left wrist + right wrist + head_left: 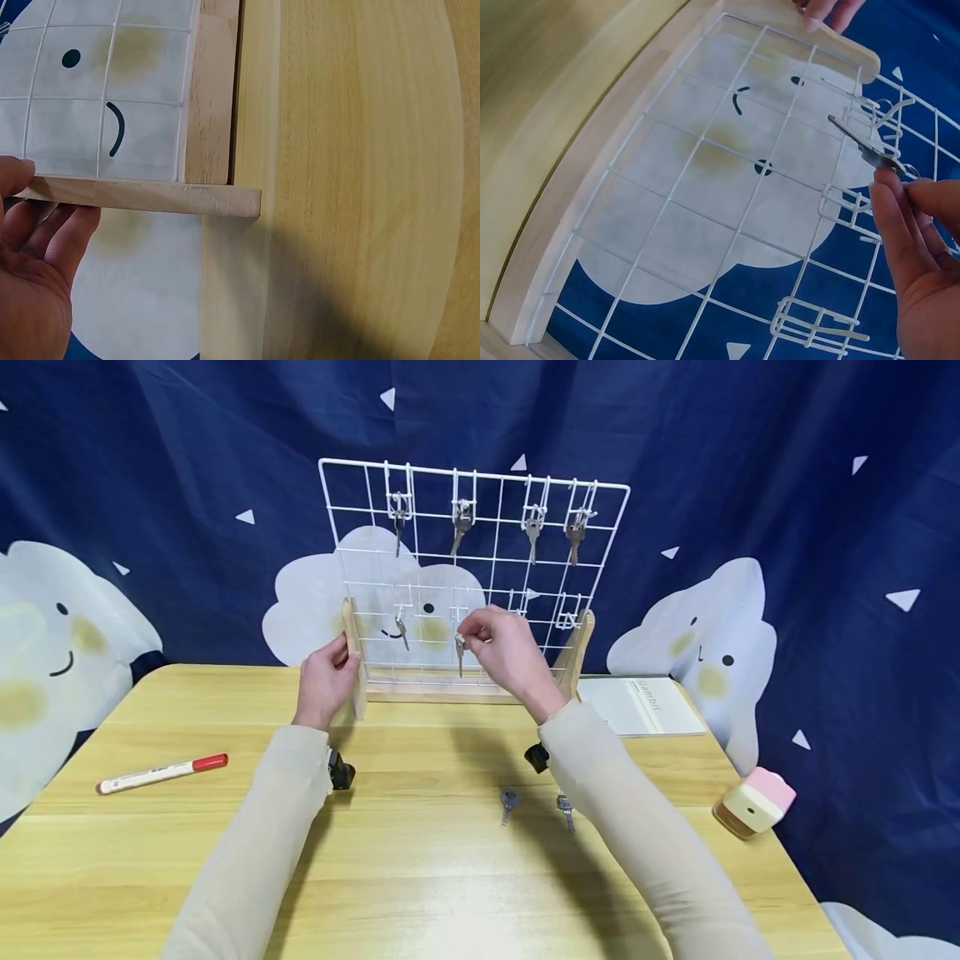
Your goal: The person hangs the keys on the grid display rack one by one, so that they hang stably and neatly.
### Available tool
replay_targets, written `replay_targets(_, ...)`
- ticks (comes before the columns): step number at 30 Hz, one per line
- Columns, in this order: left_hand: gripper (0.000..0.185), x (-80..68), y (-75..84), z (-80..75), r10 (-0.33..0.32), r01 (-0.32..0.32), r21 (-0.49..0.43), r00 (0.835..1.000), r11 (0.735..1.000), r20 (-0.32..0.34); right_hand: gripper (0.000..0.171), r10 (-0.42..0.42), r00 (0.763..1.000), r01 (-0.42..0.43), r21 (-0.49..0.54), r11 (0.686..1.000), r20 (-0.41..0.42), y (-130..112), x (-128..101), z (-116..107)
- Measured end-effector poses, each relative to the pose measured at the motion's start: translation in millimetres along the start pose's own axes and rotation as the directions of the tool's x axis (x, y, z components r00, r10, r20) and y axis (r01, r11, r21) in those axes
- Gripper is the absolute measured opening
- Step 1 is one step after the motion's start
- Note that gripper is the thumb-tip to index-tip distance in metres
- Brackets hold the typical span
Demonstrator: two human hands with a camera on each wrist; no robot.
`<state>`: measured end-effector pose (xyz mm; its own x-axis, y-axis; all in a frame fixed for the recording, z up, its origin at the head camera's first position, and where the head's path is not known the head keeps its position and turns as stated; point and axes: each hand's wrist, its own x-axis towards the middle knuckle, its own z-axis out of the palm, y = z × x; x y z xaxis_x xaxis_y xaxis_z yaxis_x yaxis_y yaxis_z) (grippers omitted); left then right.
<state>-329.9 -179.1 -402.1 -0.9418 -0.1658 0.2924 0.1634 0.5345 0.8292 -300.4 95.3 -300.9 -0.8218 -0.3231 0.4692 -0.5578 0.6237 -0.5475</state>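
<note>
My right hand (pixel 510 647) pinches a small metal key (pixel 461 658) at its head, in front of the lower row of hooks on a white wire grid rack (pixel 474 472). In the right wrist view the held key (pixel 871 156) points away from the fingertips, near a wire hook (pixel 847 204). My left hand (pixel 324 681) grips the rack's left wooden support (pixel 352 652), thumb on one side and fingers on the other. Several keys, one of them a key (pixel 533 531), hang along the upper row. Another key (pixel 402 631) hangs at the lower left.
Two loose keys, a round-headed one (pixel 508 799) and a squarer one (pixel 566 810), lie on the wooden table (pixel 420 860). A red-capped marker (pixel 161 774) is at left. A white booklet (pixel 641 706) and a pink-and-cream box (pixel 753 803) are at right. A blue curtain (pixel 225 435) hangs behind.
</note>
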Motion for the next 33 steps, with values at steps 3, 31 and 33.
replay_targets(3, 0.048, 0.5, -1.5, 0.8, 0.006, -0.006, -0.007, 1.000, 1.000, 0.000, 0.013, 0.019, 1.000, -0.019, -0.002, 1.000, -0.021, -1, 4, -1)
replay_targets(31, 0.048, -1.9, -0.6, 2.2, 0.005, -0.006, -0.021, 1.000, 1.000, -0.024, 0.013, 0.099, 0.994, -0.103, -0.100, 0.990, -0.041, 5, 27, 12)
replay_targets(33, 0.048, -1.6, -0.9, 2.2, 0.006, -0.006, -0.018, 1.000, 1.000, -0.026, 0.015, 0.110, 0.993, -0.114, -0.084, 0.990, -0.050, 6, 24, 12)
